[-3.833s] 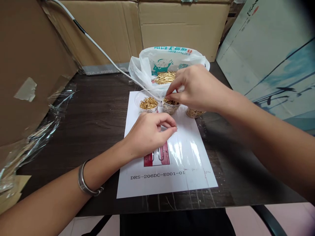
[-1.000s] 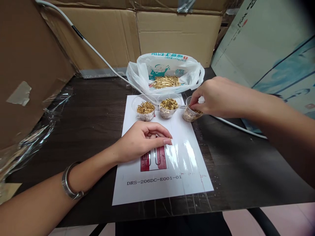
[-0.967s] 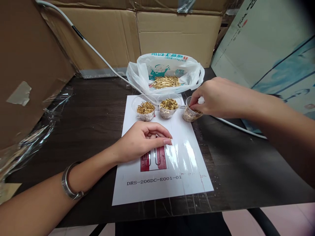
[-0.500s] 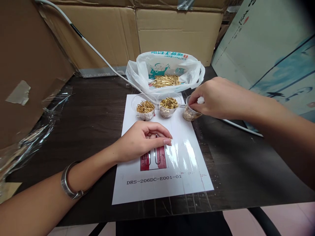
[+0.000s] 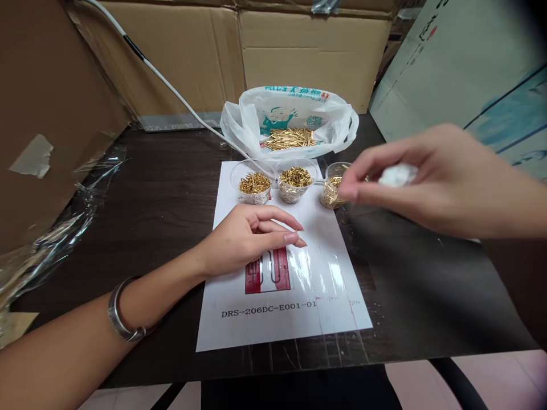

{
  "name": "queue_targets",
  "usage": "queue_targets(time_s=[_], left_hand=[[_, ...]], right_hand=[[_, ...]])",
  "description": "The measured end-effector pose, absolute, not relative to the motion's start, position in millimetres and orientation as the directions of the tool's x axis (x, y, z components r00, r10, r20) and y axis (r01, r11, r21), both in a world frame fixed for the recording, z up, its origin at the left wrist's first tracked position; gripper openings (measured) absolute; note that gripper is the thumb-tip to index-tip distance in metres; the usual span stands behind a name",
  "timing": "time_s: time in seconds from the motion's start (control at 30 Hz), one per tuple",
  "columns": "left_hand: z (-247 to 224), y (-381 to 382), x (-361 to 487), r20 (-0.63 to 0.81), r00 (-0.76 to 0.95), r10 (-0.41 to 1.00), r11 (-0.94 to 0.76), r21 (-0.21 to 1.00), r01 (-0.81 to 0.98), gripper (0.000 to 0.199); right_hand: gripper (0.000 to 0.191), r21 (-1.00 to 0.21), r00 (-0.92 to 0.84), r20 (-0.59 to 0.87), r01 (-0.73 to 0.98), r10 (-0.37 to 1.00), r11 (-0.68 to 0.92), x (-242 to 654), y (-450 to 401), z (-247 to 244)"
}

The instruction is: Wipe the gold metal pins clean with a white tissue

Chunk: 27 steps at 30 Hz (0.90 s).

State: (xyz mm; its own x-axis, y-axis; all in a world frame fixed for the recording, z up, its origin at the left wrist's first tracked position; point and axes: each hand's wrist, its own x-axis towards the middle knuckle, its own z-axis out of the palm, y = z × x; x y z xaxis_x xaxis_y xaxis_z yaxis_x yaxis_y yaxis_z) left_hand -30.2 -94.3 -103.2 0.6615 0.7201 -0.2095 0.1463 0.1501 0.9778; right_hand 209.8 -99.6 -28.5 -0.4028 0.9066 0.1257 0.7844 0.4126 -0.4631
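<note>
Right hand (image 5: 436, 179) pulled back from the paper's (image 5: 217, 324) one-o'clock cup (image 5: 326, 197), holding a white wad (image 5: 397, 175). Left hand (image 5: 243, 239) curled, grip unclear

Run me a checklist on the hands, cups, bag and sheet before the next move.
1. Left cup and middle cup upright: ok.
2. Right cup in full view: not ok; the right hand covers part of it.
3. White wad secure in the right hand: ok, tucked behind thumb and forefinger.
4. Gold piece in the left hand: cannot tell; anything at the fingertips is too small.
5. Plastic bag open, gold pins showing: ok.
6. Printed sheet unobstructed: not ok; the left hand hides part of its picture.
</note>
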Motion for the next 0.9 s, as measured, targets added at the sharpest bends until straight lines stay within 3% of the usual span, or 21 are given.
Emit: queue_targets(time_s=[0.1,0.17,0.4,0.9], left_hand=[[-104.7,-94.8,-30.7,-0.159,0.688,0.708,0.152,0.986,0.071,0.025],[-104.9,-95.3,-29.9,-0.127,0.702,0.7,0.15,0.988,0.029,0.029],[-104.4,-96.1,-29.6,-0.092,0.688,0.72,0.122,0.993,0.005,0.046],[-104.0,-95.6,-29.0,-0.122,0.704,0.7,0.143,0.989,0.028,0.047]], right_hand=[[0.011,-0.679,-0.645,-0.096,0.599,0.758,0.424,199.3,-105.3,-35.7],[0.014,-0.726,-0.691,-0.148,0.561,0.708,0.397,193.8,-103.0,-42.6],[0.019,-0.726,-0.648,-0.218,0.608,0.73,0.323,188.4,-94.3,-49.0],[0.018,-0.698,-0.635,-0.183,0.621,0.751,0.355,185.6,-92.6,-47.4]])
